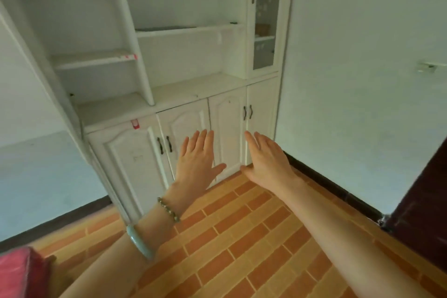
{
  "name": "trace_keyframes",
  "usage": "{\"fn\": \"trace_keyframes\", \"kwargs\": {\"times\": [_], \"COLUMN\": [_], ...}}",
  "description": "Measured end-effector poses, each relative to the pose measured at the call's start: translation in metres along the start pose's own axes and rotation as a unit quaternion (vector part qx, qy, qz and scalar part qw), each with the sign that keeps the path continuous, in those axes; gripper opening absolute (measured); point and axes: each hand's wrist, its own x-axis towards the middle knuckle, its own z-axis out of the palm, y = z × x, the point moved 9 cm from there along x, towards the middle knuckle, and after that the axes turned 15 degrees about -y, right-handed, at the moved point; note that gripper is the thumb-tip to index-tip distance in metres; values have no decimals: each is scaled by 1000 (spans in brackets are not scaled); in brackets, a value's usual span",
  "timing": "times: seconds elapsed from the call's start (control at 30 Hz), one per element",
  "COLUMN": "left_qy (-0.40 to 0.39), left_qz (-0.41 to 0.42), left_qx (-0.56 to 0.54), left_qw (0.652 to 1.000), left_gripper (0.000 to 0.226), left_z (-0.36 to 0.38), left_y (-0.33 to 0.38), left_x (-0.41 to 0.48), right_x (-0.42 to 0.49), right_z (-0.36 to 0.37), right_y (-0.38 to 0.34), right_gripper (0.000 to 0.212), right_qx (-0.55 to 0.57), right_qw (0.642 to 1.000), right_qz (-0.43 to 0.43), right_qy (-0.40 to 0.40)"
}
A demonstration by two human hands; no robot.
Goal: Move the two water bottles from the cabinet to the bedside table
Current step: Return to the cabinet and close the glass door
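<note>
Nearest, a pale green bangle (140,242) and a beaded bracelet (169,210) on the left forearm, above orange brick-patterned floor tiles (242,237). Farther out, left hand (197,159) and right hand (267,157) stretched forward side by side, fingers (204,138) released and spread, grasping nothing. Beyond, a white cabinet (145,116) with lower doors closed and open shelves above. No water bottles in sight.

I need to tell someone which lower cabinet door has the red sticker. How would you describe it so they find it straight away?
Start at the white cabinet against the back wall and look below its countertop at the row of four panelled doors. The sticker door is the leftmost, left of both open hands. Only it has a small red sticker at its top edge; its neighbours are plain white.
</note>
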Motion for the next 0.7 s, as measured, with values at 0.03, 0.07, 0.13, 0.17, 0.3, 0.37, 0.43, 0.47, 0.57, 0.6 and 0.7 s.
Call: {"fn": "trace_keyframes", "kwargs": {"times": [0.03, 0.07, 0.13, 0.17, 0.3, 0.37, 0.43, 0.47, 0.57, 0.6, 0.7], "left_qy": [1, 5, 14, 16, 17, 23, 24, 25, 31, 33, 32], "left_qz": [-20, -38, -78, -98, -176, -212, -245, -263, -314, -331, -373], "left_qx": [2, 4, 9, 12, 19, 25, 34, 37, 57, 62, 74], "left_qw": [1000, 999, 997, 995, 984, 977, 969, 964, 947, 941, 924], "left_gripper": [87, 87, 88, 88, 87, 86, 87, 87, 88, 88, 87], "left_z": [2, 3, 6, 7, 9, 6, 4, 3, 0, -1, 0], "left_y": [-10, -19, -37, -45, -84, -109, -133, -146, -187, -202, -249], "left_x": [8, 15, 29, 35, 52, 55, 56, 55, 50, 47, 37], "right_x": [16, 32, 62, 77, 128, 150, 169, 179, 207, 216, 244], "right_z": [-1, -1, -4, -5, -5, -5, -3, -1, 6, 8, 16], "right_y": [-3, -5, -10, -13, -31, -44, -61, -71, -108, -122, -168], "right_gripper": [83, 83, 83, 83, 82, 82, 81, 81, 80, 79, 77], "right_qx": [1, 2, 5, 4, -8, -12, -14, -13, -6, -4, 3], "right_qw": [1000, 999, 997, 996, 985, 978, 971, 967, 954, 948, 934], "right_qz": [-19, -36, -74, -94, -172, -208, -239, -255, -300, -316, -358], "right_qy": [1, 0, -3, -5, -16, -18, -23, -25, -25, -27, -23]}}
